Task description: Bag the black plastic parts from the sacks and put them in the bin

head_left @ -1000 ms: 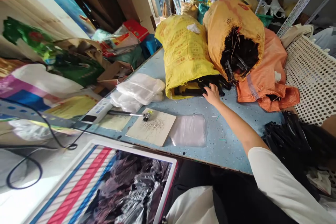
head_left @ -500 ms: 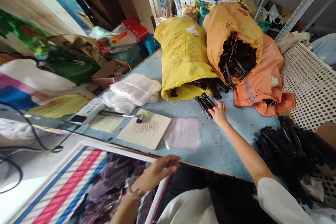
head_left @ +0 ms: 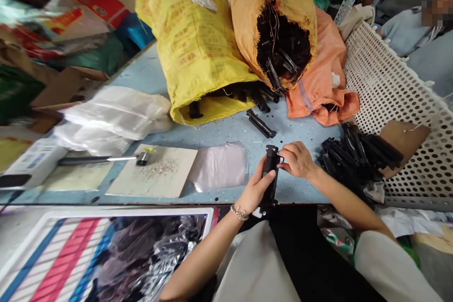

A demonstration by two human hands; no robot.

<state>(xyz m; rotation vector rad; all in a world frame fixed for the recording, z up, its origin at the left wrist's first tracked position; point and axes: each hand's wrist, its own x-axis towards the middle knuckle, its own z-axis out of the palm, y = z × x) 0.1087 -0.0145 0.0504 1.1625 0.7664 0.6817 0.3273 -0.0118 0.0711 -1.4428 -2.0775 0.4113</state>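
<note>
Both my hands hold a long black plastic part (head_left: pixel 271 177) upright over the near edge of the blue table (head_left: pixel 226 134). My left hand (head_left: pixel 255 188) grips its middle from the left. My right hand (head_left: pixel 297 160) pinches its top end. Another black part (head_left: pixel 261 123) lies loose on the table just beyond. A yellow sack (head_left: pixel 193 42) and an orange sack (head_left: pixel 272 19) lie open behind it, black parts spilling from their mouths. A heap of black parts (head_left: pixel 354 155) lies to the right of my hands.
A clear plastic bag (head_left: pixel 219 166), a beige board (head_left: pixel 155 172) with a small hammer (head_left: pixel 102 158), and folded plastic bags (head_left: pixel 116 113) lie left. A white perforated crate (head_left: pixel 396 104) stands right. A striped bag (head_left: pixel 106 255) with dark plastic sits below the table edge. Another person (head_left: pixel 424 33) is at far right.
My right hand pulled a black part from the sacks toward me. My left hand came up and took hold of it. The view tilted down and right.
</note>
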